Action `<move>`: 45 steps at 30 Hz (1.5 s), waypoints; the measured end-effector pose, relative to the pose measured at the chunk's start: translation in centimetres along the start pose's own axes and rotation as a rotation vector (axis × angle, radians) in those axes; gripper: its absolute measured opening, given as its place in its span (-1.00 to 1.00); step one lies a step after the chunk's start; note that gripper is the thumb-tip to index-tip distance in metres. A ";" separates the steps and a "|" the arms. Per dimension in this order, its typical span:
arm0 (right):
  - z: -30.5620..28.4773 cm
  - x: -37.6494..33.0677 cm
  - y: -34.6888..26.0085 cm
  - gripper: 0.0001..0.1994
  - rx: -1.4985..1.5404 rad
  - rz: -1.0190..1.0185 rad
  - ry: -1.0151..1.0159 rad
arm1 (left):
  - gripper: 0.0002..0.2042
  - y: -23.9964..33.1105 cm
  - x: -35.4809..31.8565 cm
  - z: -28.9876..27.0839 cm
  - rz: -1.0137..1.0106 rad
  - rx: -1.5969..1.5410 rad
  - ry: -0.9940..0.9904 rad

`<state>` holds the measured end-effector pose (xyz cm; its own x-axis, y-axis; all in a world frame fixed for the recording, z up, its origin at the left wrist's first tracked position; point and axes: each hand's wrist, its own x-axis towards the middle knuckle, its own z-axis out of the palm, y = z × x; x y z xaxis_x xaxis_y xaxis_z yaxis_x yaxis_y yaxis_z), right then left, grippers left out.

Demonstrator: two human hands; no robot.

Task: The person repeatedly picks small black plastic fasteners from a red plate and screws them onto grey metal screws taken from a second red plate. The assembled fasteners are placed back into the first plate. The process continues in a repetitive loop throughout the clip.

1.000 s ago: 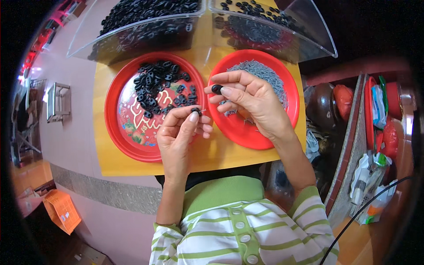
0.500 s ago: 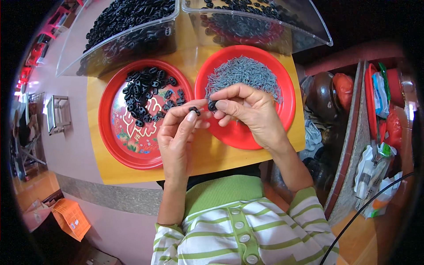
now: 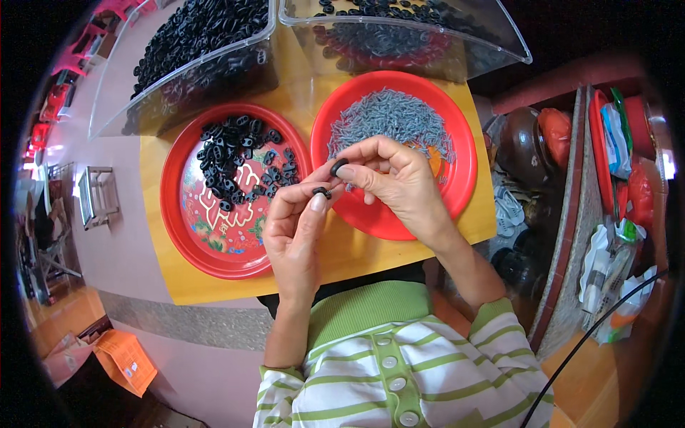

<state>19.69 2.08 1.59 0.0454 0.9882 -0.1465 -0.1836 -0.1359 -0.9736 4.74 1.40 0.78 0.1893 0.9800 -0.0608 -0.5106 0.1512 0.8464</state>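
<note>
My left hand pinches a small black plastic clip-like piece between thumb and index finger. Just above and to its right, my right hand grips a black oval plastic piece in its fingertips. The fingertips of both hands are close together, over the gap between two red dishes. On the left, a round red tray with a printed pattern carries a heap of black two-holed pieces. Under my right hand a red plate holds a pile of grey screws.
Two clear plastic bins stand at the table's far side: the left bin full of black pieces, the right bin with more. The yellow tabletop ends near my waist. Right of it are a brown jar and a ledge with bags.
My left hand has shifted slightly right and down. The oval piece in my right hand has moved a little left and now shows more edge-on. Both hands keep their pieces.
</note>
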 end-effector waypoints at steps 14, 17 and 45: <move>0.1 -1.0 -0.9 -0.81 -0.017 -0.054 0.049 | -0.89 -0.9 -0.5 0.5 0.040 0.041 -0.041; -0.2 -1.0 -0.9 -0.79 -0.016 -0.058 0.024 | -0.89 -1.0 -0.6 0.4 0.027 0.083 -0.037; -2.3 -2.6 0.0 -0.77 0.226 0.094 -0.031 | -0.90 -0.5 0.0 1.0 -0.112 0.125 0.046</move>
<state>21.83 -0.62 1.60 -0.0117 0.9741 -0.2260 -0.4010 -0.2116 -0.8913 5.83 1.19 0.84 0.1994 0.9633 -0.1797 -0.3801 0.2451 0.8919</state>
